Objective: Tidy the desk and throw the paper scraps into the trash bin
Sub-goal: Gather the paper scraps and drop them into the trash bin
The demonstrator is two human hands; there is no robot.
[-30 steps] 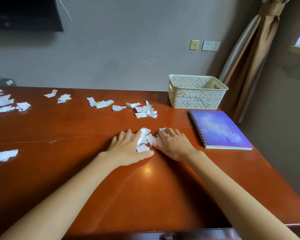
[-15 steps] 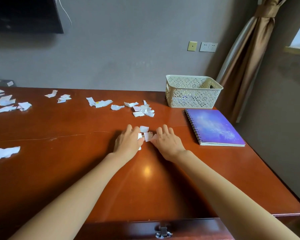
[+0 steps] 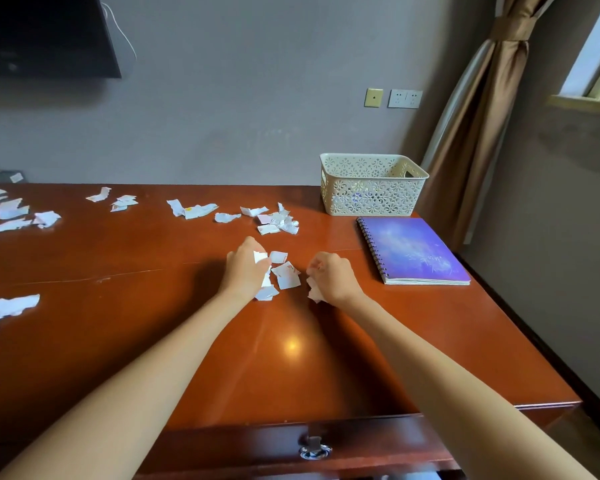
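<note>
Both hands since flat now curled, left hand (image 3: 245, 268) and right hand (image 3: 331, 277) clutching half-hidden paper scraps (image 3: 284, 271)

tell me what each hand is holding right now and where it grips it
Left hand: fingers pinch a white paper scrap by its edge. Right hand: curled around crumpled scraps in its palm.

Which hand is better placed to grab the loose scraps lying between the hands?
Left. The left hand already touches the loose scraps; the right hand sits apart from them, closed on its own scrap.
</note>
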